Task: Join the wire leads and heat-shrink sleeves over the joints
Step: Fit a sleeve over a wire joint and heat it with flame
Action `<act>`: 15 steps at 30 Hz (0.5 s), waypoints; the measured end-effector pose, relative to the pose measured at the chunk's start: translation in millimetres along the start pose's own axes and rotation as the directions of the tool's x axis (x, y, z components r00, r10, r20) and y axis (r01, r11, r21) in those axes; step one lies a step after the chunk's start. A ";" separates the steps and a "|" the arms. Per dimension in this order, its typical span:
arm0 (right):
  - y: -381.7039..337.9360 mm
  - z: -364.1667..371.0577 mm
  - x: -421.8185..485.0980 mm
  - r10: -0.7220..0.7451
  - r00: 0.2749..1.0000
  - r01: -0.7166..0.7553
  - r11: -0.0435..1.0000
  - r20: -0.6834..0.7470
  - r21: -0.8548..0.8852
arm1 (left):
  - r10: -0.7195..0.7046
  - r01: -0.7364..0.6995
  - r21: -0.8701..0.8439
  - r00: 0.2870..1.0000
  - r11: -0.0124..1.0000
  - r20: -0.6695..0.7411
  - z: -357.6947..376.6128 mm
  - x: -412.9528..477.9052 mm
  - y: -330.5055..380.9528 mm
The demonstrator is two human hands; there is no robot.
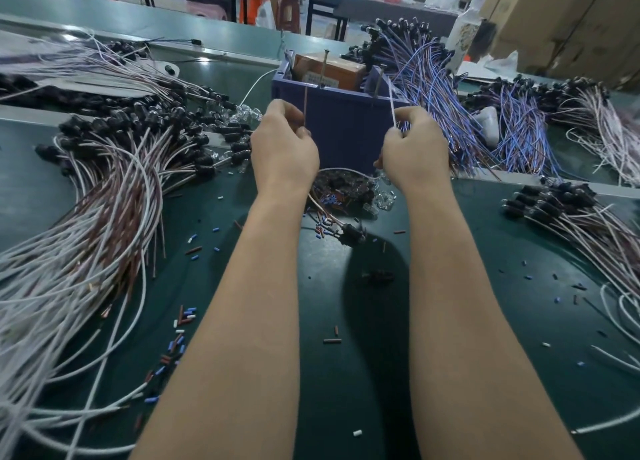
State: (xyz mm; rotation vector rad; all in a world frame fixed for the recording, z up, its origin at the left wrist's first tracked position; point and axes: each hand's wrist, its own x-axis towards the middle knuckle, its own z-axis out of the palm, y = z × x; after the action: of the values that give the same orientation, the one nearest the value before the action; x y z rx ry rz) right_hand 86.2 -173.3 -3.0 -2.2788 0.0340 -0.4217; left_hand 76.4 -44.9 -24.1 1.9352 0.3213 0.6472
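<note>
At the middle of the green surface [346,373], before a blue bin [343,124]: one work cycle, early stage.

- Hands, two. Left hand [284,144], fingers curled, pinches one brown lead [305,106] held upright. Right hand [415,148], fingers curled, pinches one white lead [391,103], also upright.
- Leads in hand, two. They stand well apart, each tip raised in front of the bin, so this joint does not look made yet. Whether a sleeve sits on either lead cannot be told.
- Sleeves [180,342], loose, in blue, white and brown-red. Too many to count, several dozen at least, scattered over the surface and thickest at the near left.
- Small heap [346,189], one, of black parts, clear bulbs and short ends. It lies just below and between the hands.
- Wire piles, five large:
  - brown-and-white pile [104,217], near left
  - pale pile [104,68], far left
  - blue pile [433,89], just right of the bin
  - far-right pile [595,120]
  - near-right pile [588,224]
- Which piles are finished stock cannot be told.
- Bin contents: one brown box [329,68] and two thin rods [324,66], upright.
- Bottle [467,27], one, behind the blue pile.

Judgement: with hundreds of wires lying about, much joining and all shrinking for this pair probably remains.
</note>
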 end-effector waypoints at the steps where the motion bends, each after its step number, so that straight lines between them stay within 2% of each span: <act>1: -0.7 -0.5 -0.1 0.006 1.000 -0.005 1.000 0.013 -0.007 | 0.004 -0.004 0.002 1.000 1.000 0.002 0.1 -0.1 -0.2; 5: -1.9 -2.5 -1.4 0.017 0.998 -0.014 0.999 0.067 -0.037 | 0.011 -0.012 0.012 1.000 1.000 0.019 -0.6 0.5 0.2; 15: -4.5 -7.6 -1.6 0.008 0.995 -0.008 1.000 0.102 -0.001 | 0.034 -0.032 -0.028 0.997 0.999 0.067 1.0 -1.7 4.4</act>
State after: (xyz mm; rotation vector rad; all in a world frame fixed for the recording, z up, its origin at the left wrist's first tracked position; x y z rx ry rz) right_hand 81.8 -175.4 4.6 -2.2970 -0.0077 -0.3010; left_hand 75.3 -48.3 -21.0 1.9350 0.2377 0.6032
